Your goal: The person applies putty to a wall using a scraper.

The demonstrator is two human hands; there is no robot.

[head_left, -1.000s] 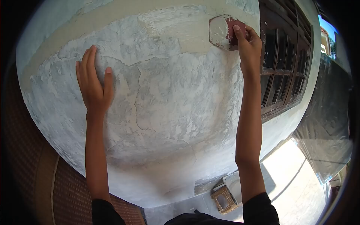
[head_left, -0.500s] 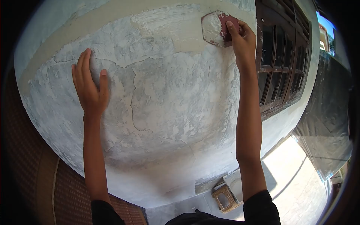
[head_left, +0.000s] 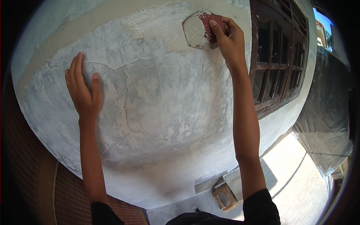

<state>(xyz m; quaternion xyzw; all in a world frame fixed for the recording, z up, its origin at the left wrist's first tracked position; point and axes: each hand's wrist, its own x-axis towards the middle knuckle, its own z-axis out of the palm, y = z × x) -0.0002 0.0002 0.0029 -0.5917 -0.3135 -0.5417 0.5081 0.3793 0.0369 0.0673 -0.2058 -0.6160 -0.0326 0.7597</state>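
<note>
Right grip [head_left: 230, 37] pinches maroon hexagonal putty spreader [head_left: 202, 30] high on plaster wall [head_left: 165, 93], left of window [head_left: 275, 56]. Spreader juts leftward from right grip; long axis unclear. Left grip [head_left: 83, 93] flat-palmed at wall, holding nothing, well apart.

- Floor [head_left: 311, 187]: pale; brightly sunlit at the right, shaded farther left, with a thin dark shadow line crossing the lit part.
- Brown object [head_left: 234, 204]: stool-like, with an opening; rests on the floor.
- Pale flat piece [head_left: 235, 183]: just beside it; nature unclear.
</note>
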